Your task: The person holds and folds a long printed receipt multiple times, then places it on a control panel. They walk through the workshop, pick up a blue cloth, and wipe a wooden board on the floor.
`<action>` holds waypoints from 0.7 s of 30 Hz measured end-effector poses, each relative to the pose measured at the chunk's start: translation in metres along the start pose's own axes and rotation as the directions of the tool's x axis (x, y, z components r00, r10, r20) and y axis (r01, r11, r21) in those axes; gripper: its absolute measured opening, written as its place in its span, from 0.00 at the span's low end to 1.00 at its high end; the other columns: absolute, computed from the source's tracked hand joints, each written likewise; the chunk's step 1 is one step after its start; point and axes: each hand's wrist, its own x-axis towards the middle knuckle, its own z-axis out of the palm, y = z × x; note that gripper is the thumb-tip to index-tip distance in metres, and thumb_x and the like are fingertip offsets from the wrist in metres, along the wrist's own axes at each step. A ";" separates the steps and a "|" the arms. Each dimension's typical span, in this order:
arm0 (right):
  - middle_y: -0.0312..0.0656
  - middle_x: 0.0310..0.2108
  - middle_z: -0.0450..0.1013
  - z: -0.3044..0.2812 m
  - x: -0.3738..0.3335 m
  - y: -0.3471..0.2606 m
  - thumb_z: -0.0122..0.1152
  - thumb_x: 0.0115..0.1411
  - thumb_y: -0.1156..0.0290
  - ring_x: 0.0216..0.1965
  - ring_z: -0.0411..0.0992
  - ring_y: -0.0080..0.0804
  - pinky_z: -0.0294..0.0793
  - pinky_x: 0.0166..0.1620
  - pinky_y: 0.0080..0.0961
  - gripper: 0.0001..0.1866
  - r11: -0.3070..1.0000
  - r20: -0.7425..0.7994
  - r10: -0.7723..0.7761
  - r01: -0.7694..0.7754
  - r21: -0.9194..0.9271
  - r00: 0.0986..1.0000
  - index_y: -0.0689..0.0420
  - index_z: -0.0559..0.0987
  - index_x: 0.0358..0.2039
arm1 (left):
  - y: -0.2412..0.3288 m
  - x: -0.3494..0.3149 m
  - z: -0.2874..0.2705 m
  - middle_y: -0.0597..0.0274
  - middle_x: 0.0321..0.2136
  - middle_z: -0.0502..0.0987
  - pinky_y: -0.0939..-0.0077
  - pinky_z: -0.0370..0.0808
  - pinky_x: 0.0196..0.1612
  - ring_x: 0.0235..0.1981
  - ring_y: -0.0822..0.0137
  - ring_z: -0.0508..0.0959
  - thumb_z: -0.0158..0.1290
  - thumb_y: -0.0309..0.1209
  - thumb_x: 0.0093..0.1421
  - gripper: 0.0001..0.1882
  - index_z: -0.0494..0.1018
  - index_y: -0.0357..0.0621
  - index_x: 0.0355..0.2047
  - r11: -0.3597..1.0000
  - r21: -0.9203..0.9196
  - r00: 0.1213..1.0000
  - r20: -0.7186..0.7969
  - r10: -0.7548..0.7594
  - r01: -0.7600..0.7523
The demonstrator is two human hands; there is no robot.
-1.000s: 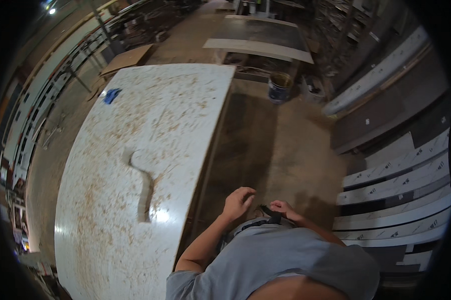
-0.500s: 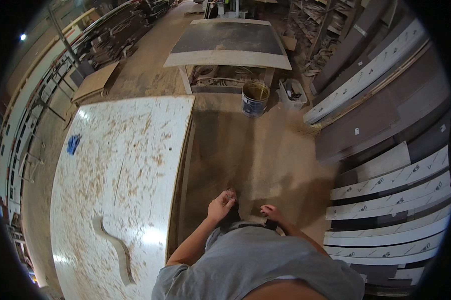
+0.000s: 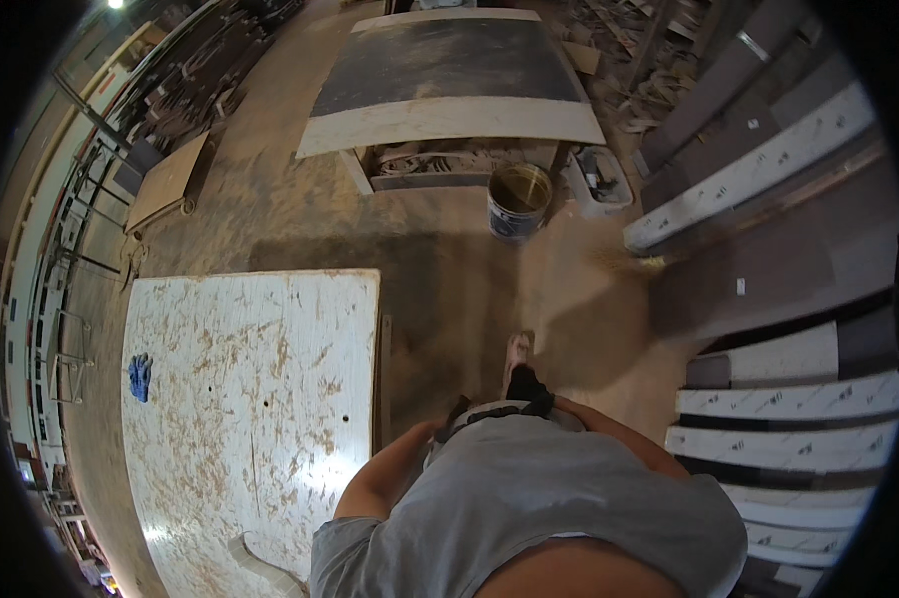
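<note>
My left forearm (image 3: 394, 463) bends in toward my waist, and its hand is hidden at the side of my grey shirt (image 3: 529, 478). From the other side my right forearm (image 3: 619, 434) reaches in to the waist; that hand's fingers are hidden too. What either hand holds, if anything, does not show. Nearest my left arm is a white work table (image 3: 220, 349) scattered with brown dust and shavings. A pale S-shaped curved piece (image 3: 260, 568) lies on it near the lower edge. A crumpled blue glove or cloth (image 3: 139, 378) rests at its left side.
My bare foot (image 3: 519, 351) is on the dusty floor. Ahead stand a bucket (image 3: 518, 214), a plastic bin (image 3: 601, 189) and a second table (image 3: 449, 125) with a dark top. Long boards (image 3: 788, 404) are stacked along the right; racks of material line the left.
Both hands have drawn back to my waist and out of sight. The view has shifted forward; the white table and curved piece sit lower, and my foot has stepped out ahead.
</note>
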 end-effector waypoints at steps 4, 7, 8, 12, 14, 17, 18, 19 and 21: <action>0.44 0.32 0.73 -0.075 0.104 -0.048 0.49 0.59 0.58 0.36 0.71 0.37 0.69 0.40 0.32 0.19 0.997 0.082 -0.063 0.067 -0.042 0.995 0.59 0.73 0.43 | 0.030 0.058 -0.082 0.52 0.48 0.70 0.66 0.68 0.49 0.49 0.56 0.71 0.44 0.41 0.57 0.23 0.67 0.48 0.52 1.000 0.012 1.000 0.002 0.002 -0.002; 0.44 0.32 0.73 -0.136 0.179 -0.077 0.49 0.58 0.59 0.36 0.71 0.38 0.69 0.40 0.32 0.18 0.989 0.138 -0.089 0.103 -0.104 0.986 0.59 0.73 0.42 | 0.051 0.111 -0.139 0.52 0.49 0.70 0.65 0.68 0.49 0.49 0.56 0.71 0.43 0.41 0.58 0.22 0.67 0.49 0.52 0.999 0.031 0.999 -0.040 0.008 -0.007; 0.44 0.32 0.73 -0.155 0.199 -0.086 0.50 0.58 0.59 0.36 0.71 0.38 0.69 0.40 0.32 0.18 0.985 0.159 -0.091 0.113 -0.132 0.983 0.59 0.73 0.42 | 0.058 0.127 -0.155 0.52 0.49 0.70 0.64 0.68 0.49 0.49 0.55 0.71 0.43 0.41 0.58 0.22 0.67 0.50 0.51 1.000 0.029 0.998 -0.059 0.008 -0.007; 0.45 0.32 0.73 -0.212 0.265 -0.125 0.50 0.58 0.60 0.36 0.71 0.39 0.69 0.40 0.32 0.18 0.960 0.228 -0.141 0.190 -0.208 0.963 0.59 0.74 0.42 | 0.069 0.204 -0.202 0.53 0.50 0.70 0.63 0.69 0.49 0.49 0.54 0.71 0.42 0.41 0.58 0.21 0.68 0.51 0.51 1.000 -0.018 0.971 -0.239 -0.012 0.008; 0.45 0.32 0.73 -0.222 0.298 -0.150 0.50 0.57 0.60 0.36 0.71 0.39 0.69 0.39 0.32 0.17 0.956 0.268 -0.143 0.202 -0.210 0.953 0.59 0.74 0.42 | 0.069 0.244 -0.216 0.53 0.50 0.69 0.63 0.69 0.49 0.49 0.54 0.71 0.42 0.40 0.58 0.21 0.68 0.52 0.51 0.995 -0.102 0.951 -0.307 -0.048 0.017; 0.46 0.32 0.73 -0.232 0.362 -0.189 0.50 0.57 0.61 0.36 0.71 0.40 0.69 0.39 0.33 0.17 0.942 0.343 -0.160 0.247 -0.229 0.926 0.59 0.74 0.42 | 0.102 0.212 -0.284 0.56 0.47 0.72 0.60 0.70 0.48 0.47 0.53 0.73 0.41 0.40 0.58 0.19 0.71 0.56 0.48 0.971 0.235 0.957 -0.288 0.027 0.043; 0.46 0.31 0.73 -0.233 0.382 -0.207 0.51 0.57 0.61 0.36 0.71 0.40 0.69 0.39 0.33 0.17 0.933 0.375 -0.168 0.271 -0.239 0.912 0.59 0.74 0.42 | 0.107 0.199 -0.305 0.57 0.46 0.73 0.60 0.70 0.48 0.46 0.53 0.73 0.41 0.40 0.58 0.18 0.72 0.57 0.47 0.954 0.295 0.955 -0.293 0.048 0.043; 0.46 0.31 0.73 -0.232 0.402 -0.217 0.51 0.57 0.61 0.36 0.71 0.40 0.69 0.39 0.33 0.17 0.928 0.394 -0.177 0.286 -0.237 0.902 0.59 0.74 0.41 | 0.122 0.181 -0.326 0.57 0.45 0.73 0.62 0.71 0.47 0.44 0.54 0.75 0.41 0.40 0.58 0.17 0.72 0.64 0.46 0.984 0.163 0.939 -0.343 -0.010 0.070; 0.47 0.31 0.73 -0.232 0.444 -0.246 0.51 0.57 0.62 0.36 0.71 0.41 0.69 0.39 0.33 0.17 0.911 0.443 -0.198 0.330 -0.245 0.875 0.59 0.74 0.41 | 0.124 0.155 -0.367 0.61 0.45 0.74 0.63 0.71 0.46 0.44 0.56 0.75 0.41 0.43 0.58 0.16 0.72 0.67 0.46 0.998 0.056 0.919 -0.393 0.017 0.006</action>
